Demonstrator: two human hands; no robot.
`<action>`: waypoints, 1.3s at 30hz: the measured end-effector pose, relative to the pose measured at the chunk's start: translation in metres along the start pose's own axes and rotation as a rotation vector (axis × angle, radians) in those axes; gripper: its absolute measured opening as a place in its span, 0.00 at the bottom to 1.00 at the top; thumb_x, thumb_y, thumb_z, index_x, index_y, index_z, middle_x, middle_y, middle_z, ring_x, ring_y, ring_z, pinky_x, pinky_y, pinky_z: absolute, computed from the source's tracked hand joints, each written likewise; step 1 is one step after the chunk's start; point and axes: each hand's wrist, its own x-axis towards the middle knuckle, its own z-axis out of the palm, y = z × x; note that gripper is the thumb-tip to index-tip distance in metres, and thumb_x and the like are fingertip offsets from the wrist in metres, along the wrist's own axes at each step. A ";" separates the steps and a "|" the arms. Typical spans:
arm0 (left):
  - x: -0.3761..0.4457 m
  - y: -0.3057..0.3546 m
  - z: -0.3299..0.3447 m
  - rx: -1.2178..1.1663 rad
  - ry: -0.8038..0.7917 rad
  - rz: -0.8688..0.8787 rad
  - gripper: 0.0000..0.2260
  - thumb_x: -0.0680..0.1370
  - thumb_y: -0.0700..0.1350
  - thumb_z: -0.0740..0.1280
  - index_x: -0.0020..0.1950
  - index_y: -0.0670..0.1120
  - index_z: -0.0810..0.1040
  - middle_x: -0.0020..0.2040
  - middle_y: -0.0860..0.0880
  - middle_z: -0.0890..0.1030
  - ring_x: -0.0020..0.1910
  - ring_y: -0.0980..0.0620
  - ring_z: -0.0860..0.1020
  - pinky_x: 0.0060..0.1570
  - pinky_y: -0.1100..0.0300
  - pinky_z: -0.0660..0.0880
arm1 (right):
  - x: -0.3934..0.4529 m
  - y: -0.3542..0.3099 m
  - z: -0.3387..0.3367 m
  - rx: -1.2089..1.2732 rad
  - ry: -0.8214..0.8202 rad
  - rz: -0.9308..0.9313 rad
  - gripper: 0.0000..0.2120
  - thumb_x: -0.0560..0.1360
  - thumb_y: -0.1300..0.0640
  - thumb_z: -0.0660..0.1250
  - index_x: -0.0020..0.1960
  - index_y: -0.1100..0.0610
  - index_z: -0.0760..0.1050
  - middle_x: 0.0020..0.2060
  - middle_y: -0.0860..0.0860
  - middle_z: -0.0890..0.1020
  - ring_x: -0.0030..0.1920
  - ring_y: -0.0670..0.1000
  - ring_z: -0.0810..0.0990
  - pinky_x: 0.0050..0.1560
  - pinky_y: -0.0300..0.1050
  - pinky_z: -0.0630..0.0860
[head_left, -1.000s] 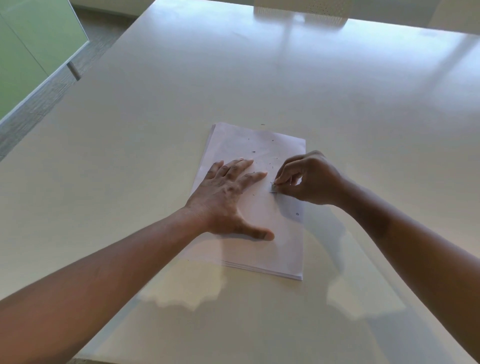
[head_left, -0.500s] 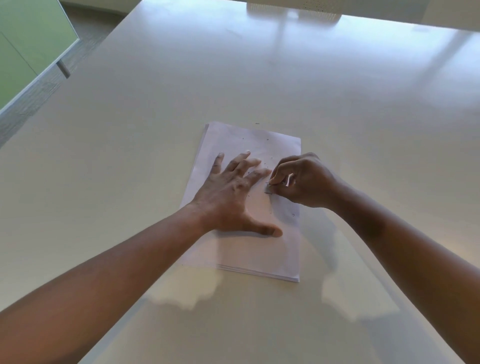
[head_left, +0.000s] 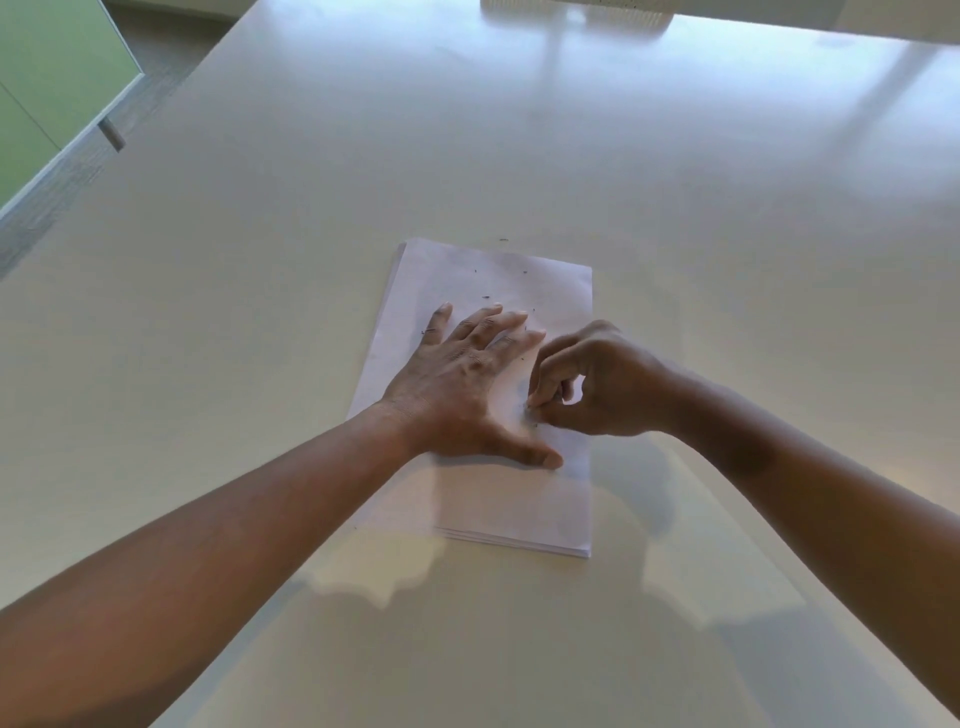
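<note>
here, left hand (head_left: 467, 387) flat on paper stack (head_left: 519, 501); right hand (head_left: 602, 384) pinches a speck (head_left: 531, 407) (unclear).

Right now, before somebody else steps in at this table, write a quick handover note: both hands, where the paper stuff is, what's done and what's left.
Left hand: flat, fingers spread, pressing the paper stack onto the table.
Right hand: fingers curled, pinching a small dark bit on the top sheet, too small to identify.
Done: apparently some picking; loose dark bits lie scattered on the sheet's far half, one just beyond it on the table.
Left: probably lift this bit free, then check the stack for more.
</note>
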 end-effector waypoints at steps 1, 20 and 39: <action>0.000 0.000 0.000 0.008 0.002 0.004 0.59 0.59 0.86 0.58 0.83 0.59 0.47 0.85 0.56 0.46 0.82 0.57 0.38 0.79 0.40 0.36 | 0.002 0.004 -0.001 -0.019 0.054 0.012 0.05 0.65 0.66 0.76 0.36 0.57 0.83 0.32 0.49 0.82 0.31 0.43 0.77 0.34 0.43 0.78; -0.001 0.001 0.000 -0.013 0.009 -0.001 0.59 0.58 0.86 0.58 0.83 0.59 0.47 0.84 0.56 0.47 0.82 0.58 0.38 0.79 0.40 0.36 | -0.001 0.003 0.001 0.010 0.075 -0.057 0.06 0.64 0.69 0.75 0.34 0.60 0.82 0.33 0.52 0.82 0.30 0.45 0.76 0.33 0.44 0.76; 0.001 0.000 0.003 -0.001 0.036 -0.010 0.65 0.57 0.87 0.57 0.85 0.51 0.47 0.84 0.56 0.49 0.82 0.58 0.40 0.80 0.42 0.37 | 0.016 0.008 0.011 -0.052 0.223 -0.047 0.05 0.65 0.68 0.76 0.35 0.61 0.83 0.34 0.52 0.83 0.32 0.45 0.77 0.36 0.42 0.77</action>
